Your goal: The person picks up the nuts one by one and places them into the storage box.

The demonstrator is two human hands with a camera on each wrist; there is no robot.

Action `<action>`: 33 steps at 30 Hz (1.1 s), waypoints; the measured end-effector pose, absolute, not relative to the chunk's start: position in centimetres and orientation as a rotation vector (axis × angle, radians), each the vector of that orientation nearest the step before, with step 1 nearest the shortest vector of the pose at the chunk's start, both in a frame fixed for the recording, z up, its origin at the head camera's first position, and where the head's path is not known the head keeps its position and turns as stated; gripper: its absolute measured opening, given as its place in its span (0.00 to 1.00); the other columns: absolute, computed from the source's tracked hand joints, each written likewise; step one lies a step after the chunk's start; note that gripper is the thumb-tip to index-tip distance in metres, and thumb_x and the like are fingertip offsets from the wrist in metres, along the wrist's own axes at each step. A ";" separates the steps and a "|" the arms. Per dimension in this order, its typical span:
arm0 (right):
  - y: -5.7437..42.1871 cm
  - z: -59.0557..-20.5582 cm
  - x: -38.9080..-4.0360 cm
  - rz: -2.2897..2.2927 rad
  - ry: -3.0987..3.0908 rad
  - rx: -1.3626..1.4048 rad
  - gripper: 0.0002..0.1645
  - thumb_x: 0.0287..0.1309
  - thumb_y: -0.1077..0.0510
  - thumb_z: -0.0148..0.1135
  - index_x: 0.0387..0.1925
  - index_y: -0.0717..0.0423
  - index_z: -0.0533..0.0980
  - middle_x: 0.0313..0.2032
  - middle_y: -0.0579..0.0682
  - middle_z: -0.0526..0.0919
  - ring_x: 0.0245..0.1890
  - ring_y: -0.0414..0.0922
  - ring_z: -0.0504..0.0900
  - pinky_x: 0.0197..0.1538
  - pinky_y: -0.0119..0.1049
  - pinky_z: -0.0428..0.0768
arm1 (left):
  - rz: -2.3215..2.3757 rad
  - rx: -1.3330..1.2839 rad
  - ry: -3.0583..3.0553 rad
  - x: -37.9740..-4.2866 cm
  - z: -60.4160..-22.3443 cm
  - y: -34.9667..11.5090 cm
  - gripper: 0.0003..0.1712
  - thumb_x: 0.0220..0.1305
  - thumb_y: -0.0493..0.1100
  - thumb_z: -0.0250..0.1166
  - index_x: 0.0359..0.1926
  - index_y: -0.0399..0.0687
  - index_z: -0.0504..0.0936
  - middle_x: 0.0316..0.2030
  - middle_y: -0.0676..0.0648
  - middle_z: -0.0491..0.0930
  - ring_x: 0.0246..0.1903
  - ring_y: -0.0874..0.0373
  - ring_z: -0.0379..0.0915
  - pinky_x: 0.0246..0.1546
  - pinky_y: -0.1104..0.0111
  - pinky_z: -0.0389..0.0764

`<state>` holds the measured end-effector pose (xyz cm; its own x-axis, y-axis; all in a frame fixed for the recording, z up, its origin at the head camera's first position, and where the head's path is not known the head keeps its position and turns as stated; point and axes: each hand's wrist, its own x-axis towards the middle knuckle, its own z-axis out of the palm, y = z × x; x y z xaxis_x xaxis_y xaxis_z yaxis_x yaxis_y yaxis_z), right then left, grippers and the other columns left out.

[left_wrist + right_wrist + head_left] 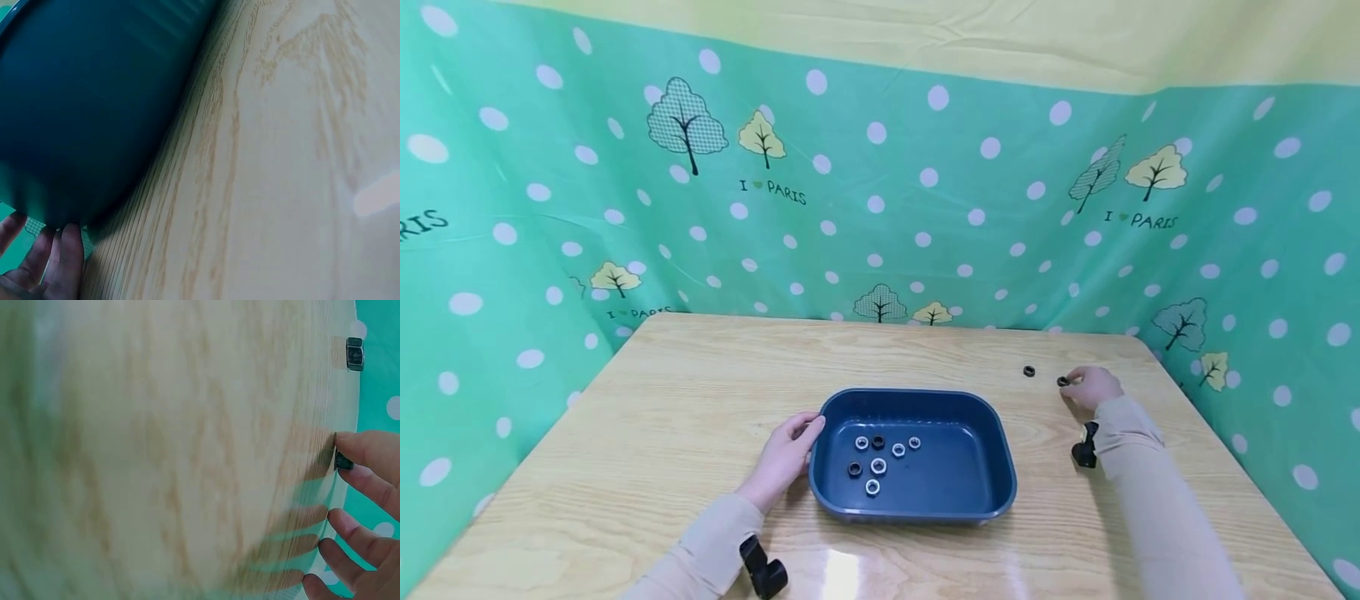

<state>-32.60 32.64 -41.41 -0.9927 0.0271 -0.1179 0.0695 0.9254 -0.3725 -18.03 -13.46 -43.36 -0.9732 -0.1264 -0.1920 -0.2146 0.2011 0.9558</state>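
A dark blue plastic tray (925,492) stands on the wooden table, holding several silver nuts (878,467) and two black nuts (854,470) in its left half. My left hand (786,457) rests against the tray's left end, its fingertips (72,240) touching the outer wall. Far right on the table, my right hand (1092,388) pinches a black nut (1063,382) between thumb and a finger, at the tabletop. In the right wrist view this nut (343,461) shows between the fingertips, the other fingers spread below. Another black nut (1029,371) lies just left of it.
A wooden table (722,358) spans the view, with its far edge against a green dotted curtain (850,208) that also hangs at both sides. Black wrist mounts (763,568) sit on both sleeves. Light glares off the table's front.
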 end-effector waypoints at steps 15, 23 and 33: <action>32.8 -41.1 -32.3 -0.565 2.971 0.102 0.24 0.59 0.54 0.57 0.49 0.70 0.73 0.49 0.72 0.75 0.43 0.61 0.75 0.45 0.51 0.76 | 1.940 -0.334 2.372 -17.9 -43.3 -13.2 0.25 0.70 0.51 0.53 0.59 0.39 0.72 0.55 0.37 0.75 0.39 0.59 0.76 0.36 0.68 0.83; 32.5 -40.9 -32.4 -0.572 2.962 0.155 0.22 0.60 0.55 0.57 0.48 0.69 0.73 0.49 0.71 0.75 0.46 0.62 0.74 0.46 0.52 0.75 | 1.963 -0.346 2.372 -18.0 -43.3 -13.0 0.23 0.70 0.50 0.54 0.57 0.39 0.74 0.52 0.38 0.77 0.35 0.60 0.77 0.33 0.68 0.83; 32.5 -40.9 -32.4 -0.587 2.980 0.138 0.20 0.58 0.52 0.57 0.41 0.66 0.75 0.42 0.65 0.78 0.38 0.56 0.75 0.40 0.46 0.75 | 1.940 -0.353 2.391 -18.1 -43.2 -13.1 0.23 0.70 0.50 0.53 0.58 0.38 0.73 0.53 0.37 0.76 0.38 0.59 0.77 0.35 0.67 0.84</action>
<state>-32.38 32.54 -40.90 -0.9908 0.0690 -0.1165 0.1080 0.9216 -0.3728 -18.05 -13.11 -43.25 -0.9732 -0.1489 -0.1754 -0.2023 0.1906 0.9606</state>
